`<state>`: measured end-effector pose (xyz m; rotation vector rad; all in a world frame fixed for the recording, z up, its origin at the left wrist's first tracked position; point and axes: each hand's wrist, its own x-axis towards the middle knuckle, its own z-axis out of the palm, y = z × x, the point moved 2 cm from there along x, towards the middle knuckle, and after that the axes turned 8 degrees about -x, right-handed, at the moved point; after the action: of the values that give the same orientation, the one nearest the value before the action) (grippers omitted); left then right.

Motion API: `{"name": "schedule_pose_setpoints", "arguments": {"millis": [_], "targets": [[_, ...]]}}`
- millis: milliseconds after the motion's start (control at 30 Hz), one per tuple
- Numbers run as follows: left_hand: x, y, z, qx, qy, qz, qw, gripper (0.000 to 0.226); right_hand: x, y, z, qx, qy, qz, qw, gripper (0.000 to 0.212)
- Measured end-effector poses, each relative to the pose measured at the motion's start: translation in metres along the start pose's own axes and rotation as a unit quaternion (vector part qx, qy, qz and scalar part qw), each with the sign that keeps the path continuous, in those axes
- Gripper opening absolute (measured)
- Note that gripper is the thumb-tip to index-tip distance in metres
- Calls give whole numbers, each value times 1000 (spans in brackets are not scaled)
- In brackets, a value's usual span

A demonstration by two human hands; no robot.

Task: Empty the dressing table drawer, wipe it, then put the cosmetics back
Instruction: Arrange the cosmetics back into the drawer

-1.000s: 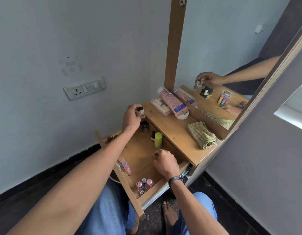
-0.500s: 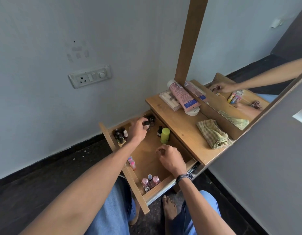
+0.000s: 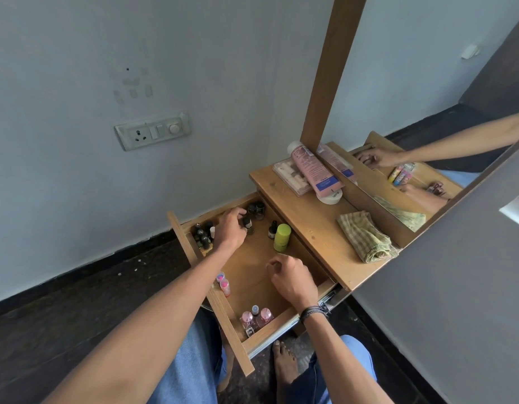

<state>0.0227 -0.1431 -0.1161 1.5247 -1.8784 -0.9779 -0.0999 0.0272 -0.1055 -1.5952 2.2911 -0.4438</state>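
Wooden, pulled-out drawer (image 3: 246, 269): at its far left the left hand (image 3: 230, 228) pinches a small black-capped dark bottle (image 3: 247, 223) — best stood upright beside the other dark bottles (image 3: 256, 207), then released gently. Right hand (image 3: 291, 279) hovers mid-drawer, loosely curled, empty.

One drawer (image 3: 232, 335), one lime bottle (image 3: 281, 237), two pink-capped vials (image 3: 224, 285), one pink tube (image 3: 313, 167), one checked cloth (image 3: 364, 236).

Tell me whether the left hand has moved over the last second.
Yes. The left hand, gripping a small dark bottle, went from the tabletop edge down into the drawer, toward its back corner.
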Motion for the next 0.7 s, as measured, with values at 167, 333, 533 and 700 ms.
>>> {"name": "schedule_pose_setpoints", "arguments": {"millis": [167, 333, 533, 700], "targets": [[-1, -3, 2, -10, -13, -17, 1000, 53, -1, -2, -2, 43, 62, -31, 997, 14], [-4, 1, 4, -13, -23, -2, 1000, 47, 23, -22, -23, -48, 183, -123, 974, 15], [-5, 4, 0, -3, 5, 20, 1000, 31, 86, -70, -45, -199, 123, -183, 955, 33], [-6, 5, 1, -17, 20, 11, 1000, 28, 118, -74, -29, -274, 52, -177, 944, 22]]}}
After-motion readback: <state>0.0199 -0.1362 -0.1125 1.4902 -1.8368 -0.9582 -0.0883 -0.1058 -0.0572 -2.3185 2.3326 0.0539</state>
